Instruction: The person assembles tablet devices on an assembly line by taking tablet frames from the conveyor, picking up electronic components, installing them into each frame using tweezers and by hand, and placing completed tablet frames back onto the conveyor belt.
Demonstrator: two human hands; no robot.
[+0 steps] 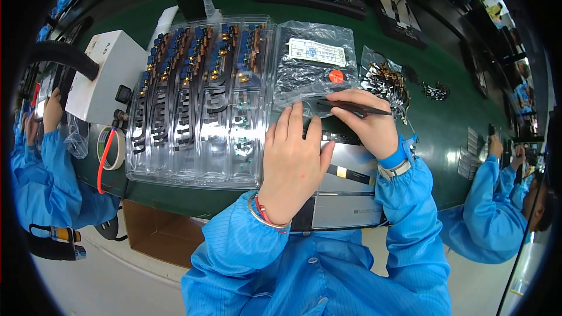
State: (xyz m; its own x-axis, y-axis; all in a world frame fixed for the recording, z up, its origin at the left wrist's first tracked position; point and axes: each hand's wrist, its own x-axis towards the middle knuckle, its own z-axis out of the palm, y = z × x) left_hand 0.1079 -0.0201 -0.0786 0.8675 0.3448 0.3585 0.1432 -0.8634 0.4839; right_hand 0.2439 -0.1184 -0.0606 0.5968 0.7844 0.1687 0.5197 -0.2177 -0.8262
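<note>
Right hand fingers pinching thin black tweezers, left hand fingers together, flat on grey panel

Head-worn fisheye looks steeply down, close over the green workbench.

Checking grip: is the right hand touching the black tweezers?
Touching. The head view shows the right hand pinching the black tweezers between thumb and fingers, no gap, over the silver panel.
</note>
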